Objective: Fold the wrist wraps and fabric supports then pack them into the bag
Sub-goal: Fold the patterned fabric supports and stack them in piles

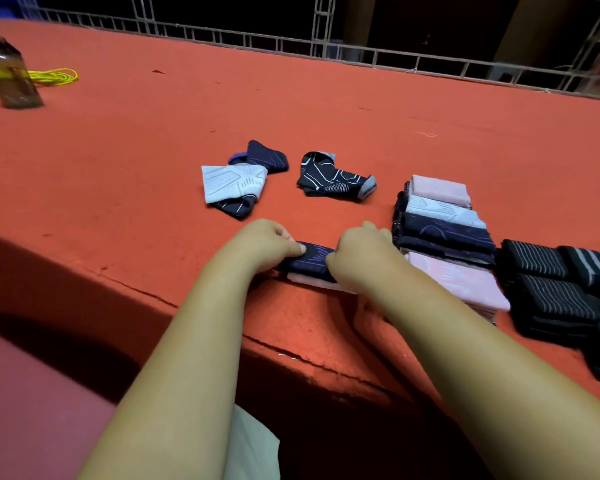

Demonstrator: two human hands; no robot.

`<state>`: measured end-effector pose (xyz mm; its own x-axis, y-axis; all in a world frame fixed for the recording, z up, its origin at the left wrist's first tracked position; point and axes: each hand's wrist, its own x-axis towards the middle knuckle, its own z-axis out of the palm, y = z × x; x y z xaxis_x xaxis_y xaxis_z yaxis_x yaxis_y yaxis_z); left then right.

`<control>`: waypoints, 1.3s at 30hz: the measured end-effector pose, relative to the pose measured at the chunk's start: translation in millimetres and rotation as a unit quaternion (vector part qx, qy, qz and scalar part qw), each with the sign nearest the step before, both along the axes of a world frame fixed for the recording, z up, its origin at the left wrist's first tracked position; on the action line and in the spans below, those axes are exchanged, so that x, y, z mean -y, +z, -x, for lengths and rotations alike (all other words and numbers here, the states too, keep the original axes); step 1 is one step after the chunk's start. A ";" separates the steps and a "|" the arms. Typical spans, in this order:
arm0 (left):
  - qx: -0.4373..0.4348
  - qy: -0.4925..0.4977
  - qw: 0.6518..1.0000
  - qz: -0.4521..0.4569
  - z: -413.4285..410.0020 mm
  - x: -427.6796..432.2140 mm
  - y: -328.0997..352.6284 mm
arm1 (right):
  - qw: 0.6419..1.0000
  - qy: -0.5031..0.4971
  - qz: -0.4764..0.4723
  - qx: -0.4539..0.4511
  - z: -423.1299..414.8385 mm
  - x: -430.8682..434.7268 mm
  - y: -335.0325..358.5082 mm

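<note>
Mid-fold, my left hand [268, 241] and right hand [361, 251] pinch the navy purple-lined fabric support [313, 258] beside the folded pink-and-navy stack [447, 233]; next I'd add it there.

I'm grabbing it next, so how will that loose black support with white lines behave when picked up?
Probably floppy: the black support lies crumpled and uneven on the red surface, so it should sag from wherever it is pinched. Likely light, since it looks like thin knit fabric. Unlikely to roll or slip, being soft and lying flat.
</note>
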<state>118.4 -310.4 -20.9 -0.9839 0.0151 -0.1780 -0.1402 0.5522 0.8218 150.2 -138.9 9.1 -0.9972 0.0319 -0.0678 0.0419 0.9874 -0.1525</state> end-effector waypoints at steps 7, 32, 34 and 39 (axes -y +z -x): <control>-0.060 0.106 0.992 0.037 19.0 42.6 1.2 | 0.992 0.045 0.111 -0.036 58.1 40.3 9.7; -0.077 0.200 0.977 0.018 44.1 103.8 -12.2 | 0.952 0.161 0.251 -0.066 157.0 118.3 -7.8; -0.086 0.200 0.976 0.008 42.0 98.8 -8.2 | 0.930 0.130 0.335 -0.078 147.8 100.2 6.3; -0.178 0.229 0.956 -0.046 41.8 80.5 5.3 | 0.842 0.060 0.527 -0.098 129.4 58.1 38.4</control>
<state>76.5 -390.9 -15.6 -0.8887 -0.4327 0.1516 -0.0518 0.4233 0.9045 20.9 -197.0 47.5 -0.9844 -0.0454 0.1701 -0.1758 0.2957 -0.9390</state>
